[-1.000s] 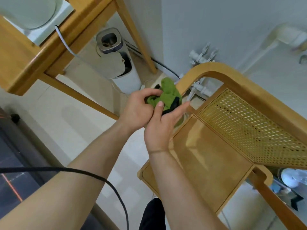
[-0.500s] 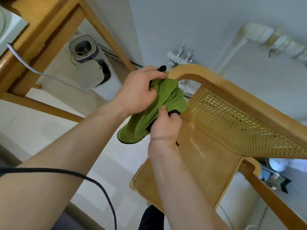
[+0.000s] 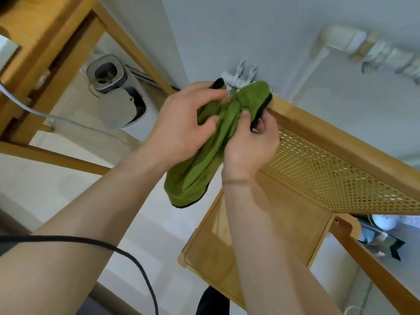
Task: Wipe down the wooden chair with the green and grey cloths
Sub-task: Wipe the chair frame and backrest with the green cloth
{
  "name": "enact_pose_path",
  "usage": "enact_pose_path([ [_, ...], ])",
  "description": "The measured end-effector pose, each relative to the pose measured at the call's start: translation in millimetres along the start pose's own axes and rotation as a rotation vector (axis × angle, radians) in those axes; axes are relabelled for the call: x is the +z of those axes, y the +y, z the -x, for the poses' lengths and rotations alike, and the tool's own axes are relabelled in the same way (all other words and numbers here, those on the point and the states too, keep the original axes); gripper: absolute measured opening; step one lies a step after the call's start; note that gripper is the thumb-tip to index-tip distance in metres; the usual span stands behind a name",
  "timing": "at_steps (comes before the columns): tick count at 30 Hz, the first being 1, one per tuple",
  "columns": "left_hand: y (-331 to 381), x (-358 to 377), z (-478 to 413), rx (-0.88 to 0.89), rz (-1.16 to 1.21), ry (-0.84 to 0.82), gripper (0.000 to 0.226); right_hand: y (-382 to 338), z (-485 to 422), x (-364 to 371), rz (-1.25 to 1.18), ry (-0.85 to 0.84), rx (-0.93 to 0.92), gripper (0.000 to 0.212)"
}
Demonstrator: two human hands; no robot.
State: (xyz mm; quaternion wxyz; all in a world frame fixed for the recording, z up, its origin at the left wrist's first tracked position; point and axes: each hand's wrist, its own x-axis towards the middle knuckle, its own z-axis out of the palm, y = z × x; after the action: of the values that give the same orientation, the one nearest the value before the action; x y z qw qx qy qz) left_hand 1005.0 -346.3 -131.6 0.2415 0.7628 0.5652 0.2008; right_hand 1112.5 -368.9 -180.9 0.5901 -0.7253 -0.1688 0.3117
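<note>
A green cloth (image 3: 200, 169) with a dark edge hangs bunched between both hands, above the chair's left corner. My left hand (image 3: 181, 123) grips its upper left folds, fingers curled into the fabric. My right hand (image 3: 250, 142) pinches the folds from the right, thumb on the green side. The cloth's top end drapes against the curved top rail of the wooden chair (image 3: 341, 142). The chair has a perforated cane back (image 3: 329, 178) and a smooth wooden seat (image 3: 261, 235). No grey cloth is in view.
A wooden table (image 3: 34, 53) stands at the left, with a white cable (image 3: 68, 121) hanging from it. A white and grey appliance (image 3: 113, 94) sits on the floor below it. White pipes and valves (image 3: 241, 76) run along the wall. A black cord (image 3: 113, 248) crosses my left forearm.
The cloth has unfolded from a tight bunch into a longer hanging strip. Both hands have risen toward the top rail, and the view has tilted up.
</note>
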Motion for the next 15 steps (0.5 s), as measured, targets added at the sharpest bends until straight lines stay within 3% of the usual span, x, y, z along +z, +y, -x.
enact_pose_path([
  [5,-7,19,-19,0.000,-0.107,-0.094,0.041,19,-8,13,0.117,-0.018,0.084,0.012],
  [8,-11,25,-13,0.000,-0.131,-0.101,0.045,32,-12,3,0.197,-0.261,0.170,0.012],
  [11,-14,32,-7,0.000,-0.106,-0.064,0.047,38,-19,-12,0.215,-0.477,0.096,0.018],
  [15,-15,41,-5,0.007,-0.034,-0.016,0.044,17,-23,-8,0.097,-0.236,-0.076,0.009],
])
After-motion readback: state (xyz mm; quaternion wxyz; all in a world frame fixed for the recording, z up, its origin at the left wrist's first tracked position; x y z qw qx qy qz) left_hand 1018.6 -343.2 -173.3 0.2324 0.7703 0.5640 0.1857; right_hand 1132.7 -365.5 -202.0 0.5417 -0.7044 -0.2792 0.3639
